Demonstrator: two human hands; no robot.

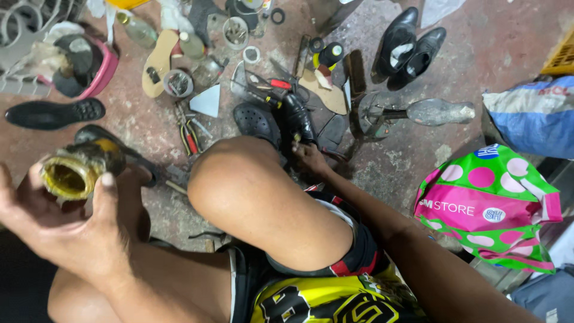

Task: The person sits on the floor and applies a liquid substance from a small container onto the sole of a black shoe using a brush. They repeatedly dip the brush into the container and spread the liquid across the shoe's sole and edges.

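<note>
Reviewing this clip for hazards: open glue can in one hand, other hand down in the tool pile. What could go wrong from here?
1. The left hand holds the open glue can tilted on its side, so its yellow contents could run out onto the fingers or the floor.
2. The right hand reaches past the knee into crowded tools; it may catch on the pliers or knock the black shoe.

Bare arms and knee, black shorts (359, 254) with red trim, yellow-black jersey (335, 302)
</note>
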